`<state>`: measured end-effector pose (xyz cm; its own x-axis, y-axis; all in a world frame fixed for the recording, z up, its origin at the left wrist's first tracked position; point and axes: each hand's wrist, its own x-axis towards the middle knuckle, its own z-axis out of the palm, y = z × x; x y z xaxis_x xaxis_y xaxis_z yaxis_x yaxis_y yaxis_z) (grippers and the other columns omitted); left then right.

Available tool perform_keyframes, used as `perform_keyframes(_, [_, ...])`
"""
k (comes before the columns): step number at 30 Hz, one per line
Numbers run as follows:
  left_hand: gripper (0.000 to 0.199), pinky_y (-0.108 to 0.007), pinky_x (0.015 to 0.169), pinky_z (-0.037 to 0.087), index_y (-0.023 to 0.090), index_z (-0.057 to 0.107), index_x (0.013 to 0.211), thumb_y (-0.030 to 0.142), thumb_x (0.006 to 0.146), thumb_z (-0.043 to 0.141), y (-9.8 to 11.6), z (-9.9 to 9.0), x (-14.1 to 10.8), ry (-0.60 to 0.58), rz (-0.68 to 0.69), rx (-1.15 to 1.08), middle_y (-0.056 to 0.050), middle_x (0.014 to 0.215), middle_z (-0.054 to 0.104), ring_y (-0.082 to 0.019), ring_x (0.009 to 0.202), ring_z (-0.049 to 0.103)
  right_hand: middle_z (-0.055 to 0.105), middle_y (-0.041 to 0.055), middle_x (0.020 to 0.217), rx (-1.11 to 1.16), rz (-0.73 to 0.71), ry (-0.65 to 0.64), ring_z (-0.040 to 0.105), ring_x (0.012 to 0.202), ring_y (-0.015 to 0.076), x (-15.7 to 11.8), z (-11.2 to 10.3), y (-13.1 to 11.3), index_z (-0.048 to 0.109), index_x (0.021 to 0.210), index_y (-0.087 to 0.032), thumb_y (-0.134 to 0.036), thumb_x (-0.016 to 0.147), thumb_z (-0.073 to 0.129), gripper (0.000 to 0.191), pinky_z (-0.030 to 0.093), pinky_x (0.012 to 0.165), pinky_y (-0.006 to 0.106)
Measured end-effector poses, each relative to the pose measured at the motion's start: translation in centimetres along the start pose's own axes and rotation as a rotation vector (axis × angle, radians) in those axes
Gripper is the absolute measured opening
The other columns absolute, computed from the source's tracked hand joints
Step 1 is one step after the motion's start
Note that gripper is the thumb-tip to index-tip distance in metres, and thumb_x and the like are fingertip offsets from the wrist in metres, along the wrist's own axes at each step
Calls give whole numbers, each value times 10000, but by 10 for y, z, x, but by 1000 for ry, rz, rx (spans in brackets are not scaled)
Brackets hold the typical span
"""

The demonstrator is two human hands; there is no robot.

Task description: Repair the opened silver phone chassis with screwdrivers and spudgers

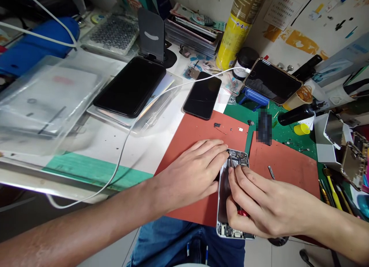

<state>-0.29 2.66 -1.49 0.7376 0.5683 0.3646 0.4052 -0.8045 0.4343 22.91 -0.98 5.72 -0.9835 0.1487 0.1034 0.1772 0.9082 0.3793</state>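
Jeans (pixel 173 240) are closest, between 7 and 8 o'clock from the opened phone (pixel 222 205), which sits over the near edge of the red mat (pixel 190 136). Right hand (pixel 265 201) is around 3 to 4, fingertips pinched on a slim metal tool (pixel 231 159) that points at the phone's 12 o'clock end. Left hand (pixel 196 169) is at 10, fingers bunched by the phone's upper-left edge; can't tell if it's actually gripping. Further out, a dark phone (pixel 202 95) lies between 11 and 12, a bigger black phone (pixel 129 86) between 10 and 11, and a propped-up phone (pixel 273 80) at 1. Way back at 12 there's a yellow can (pixel 232 42).
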Motion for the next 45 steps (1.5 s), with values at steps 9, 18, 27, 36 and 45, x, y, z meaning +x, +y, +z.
perform_keyframes(9, [510,-573,1228,491,57,574,1406,269,975,744,0,-1,0,-25,-8,-30,-245,1478,658,-378,1473,565,743,23,776,-85,0,-18,684,713,215,8,-2,2,639,1026,-204,-242,1013,631,41,495,705,389])
perform_keyframes(18, [430,-556,1239,494,12,624,1330,281,1006,711,0,1,-1,2,24,19,-270,1481,655,-379,1456,589,765,50,798,-61,-8,-4,676,682,215,10,-1,-1,716,1092,-153,-206,997,607,154,466,661,379])
perform_keyframes(27, [498,-529,1254,489,20,653,1278,360,950,812,0,0,0,-10,38,62,-265,1495,649,-383,1453,593,755,58,774,-54,77,6,668,714,221,7,-2,-5,663,1010,-178,-157,962,628,62,485,706,403])
perform_keyframes(36, [476,-523,1265,476,45,653,1259,369,950,815,0,0,0,-34,36,83,-258,1516,636,-375,1473,578,791,82,806,-29,110,-15,713,714,250,8,-5,-5,678,1022,-158,-165,966,624,79,515,692,409])
perform_keyframes(45, [492,-524,1259,483,15,647,1302,394,1004,744,0,1,-1,-22,34,78,-256,1514,638,-374,1465,584,837,141,913,-50,112,-27,785,832,313,6,-8,-5,654,1050,-147,-142,967,607,96,555,813,451])
